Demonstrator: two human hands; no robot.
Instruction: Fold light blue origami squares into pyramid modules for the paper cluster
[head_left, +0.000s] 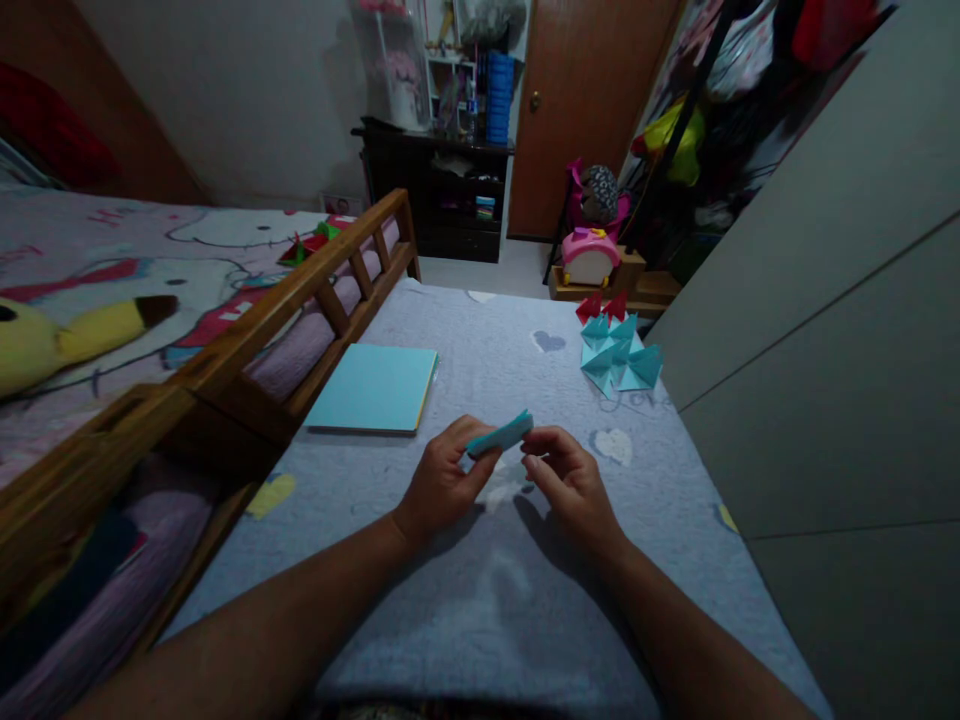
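My left hand [442, 480] and my right hand [566, 475] meet over the grey bedsheet [480, 600], fingers pinched on a small folded piece of light blue paper [501, 436]. The paper is held just above the sheet, tilted up to the right. A square stack of light blue paper [373, 388] lies flat to the left, beyond my left hand. At the far right of the sheet sits a cluster of folded blue paper shapes [619, 358] with two red folded pieces [600, 306] behind them.
A wooden bed rail [300, 290] runs along the left, with a cartoon-print bed and a yellow plush toy [45, 345] beyond. A grey wardrobe wall [825, 330] bounds the right. A dark cabinet [442, 195], a door and toys stand at the back.
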